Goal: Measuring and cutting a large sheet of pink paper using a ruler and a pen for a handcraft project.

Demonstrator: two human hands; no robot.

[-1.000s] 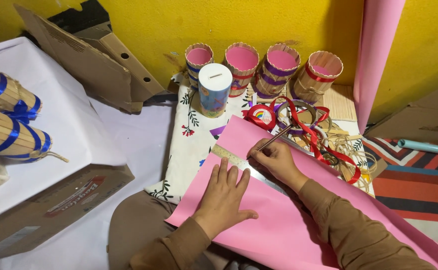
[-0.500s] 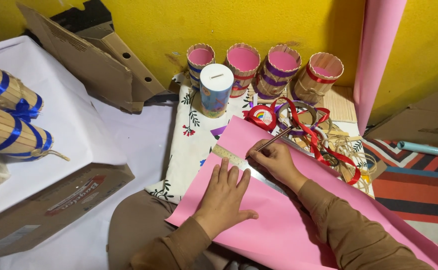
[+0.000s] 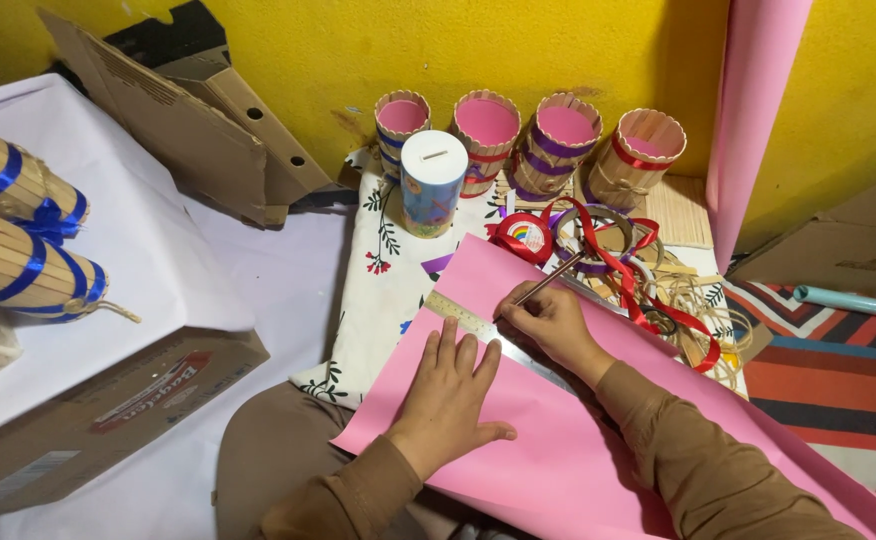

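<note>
A pink paper sheet [image 3: 558,440] lies across my lap and the floral cloth [image 3: 378,300]. A metal ruler [image 3: 468,320] rests slantwise on the sheet. My left hand [image 3: 448,395] lies flat, fingers spread, pressing on the ruler and the paper. My right hand [image 3: 548,320] grips a pencil [image 3: 548,285], its tip down at the ruler's edge near the upper part of the sheet.
Several stick-built cups [image 3: 548,140] and a cylindrical money box [image 3: 433,182] stand by the yellow wall. Red ribbon and tape rolls [image 3: 618,260] lie right of the sheet. A pink paper roll [image 3: 758,110] leans on the wall. Cardboard [image 3: 198,130] and a box [image 3: 98,400] are at left.
</note>
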